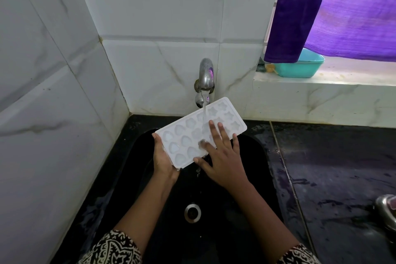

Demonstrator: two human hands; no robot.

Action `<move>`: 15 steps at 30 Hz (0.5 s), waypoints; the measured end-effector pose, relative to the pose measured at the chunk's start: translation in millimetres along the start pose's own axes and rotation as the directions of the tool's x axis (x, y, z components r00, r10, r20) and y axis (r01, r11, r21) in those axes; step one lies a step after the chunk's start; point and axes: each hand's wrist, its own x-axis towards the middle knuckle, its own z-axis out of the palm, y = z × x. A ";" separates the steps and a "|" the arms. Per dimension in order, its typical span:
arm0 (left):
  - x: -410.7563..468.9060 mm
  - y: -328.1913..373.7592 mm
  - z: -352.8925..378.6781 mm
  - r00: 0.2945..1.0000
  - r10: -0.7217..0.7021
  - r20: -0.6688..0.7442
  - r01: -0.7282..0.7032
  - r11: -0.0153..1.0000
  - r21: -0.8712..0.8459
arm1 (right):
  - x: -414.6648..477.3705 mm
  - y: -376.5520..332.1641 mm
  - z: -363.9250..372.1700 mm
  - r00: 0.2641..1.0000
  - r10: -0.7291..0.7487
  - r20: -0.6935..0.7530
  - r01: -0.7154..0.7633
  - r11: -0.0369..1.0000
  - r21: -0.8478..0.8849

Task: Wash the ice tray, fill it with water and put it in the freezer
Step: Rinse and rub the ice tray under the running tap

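A white ice tray [184, 135] with shaped moulds is held tilted over the black sink [252, 156], under the running steel tap [205, 75]. Water falls onto the tray's middle and runs off its near edge. My left hand [164, 156] grips the tray's near left end from below, thumb on the rim. My right hand [222, 156] lies flat on the tray's top with straight, spread fingers touching the moulds.
The sink drain [192, 212] lies below my hands. White tiled walls close the left and back. A wet black counter [332, 167] runs to the right with a steel object [386, 208] at its edge. A teal tub [300, 66] and purple cloth [342, 6] sit on the window ledge.
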 end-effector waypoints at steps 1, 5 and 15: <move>0.9 1.9 0.0 1.000 0.006 0.008 -0.006 1.000 -0.006 | 0.5 -1.3 2.3 0.999 -0.035 0.015 0.036 0.999 -0.012; 0.9 2.2 -3.6 1.000 0.012 0.002 -0.012 1.000 0.019 | 8.0 3.4 -0.3 1.000 -0.014 -0.013 0.014 1.000 -0.010; 5.4 -0.8 -5.1 1.000 -0.019 0.019 0.019 1.000 0.017 | 3.9 -1.8 2.4 0.999 0.036 -0.041 -0.036 0.999 0.001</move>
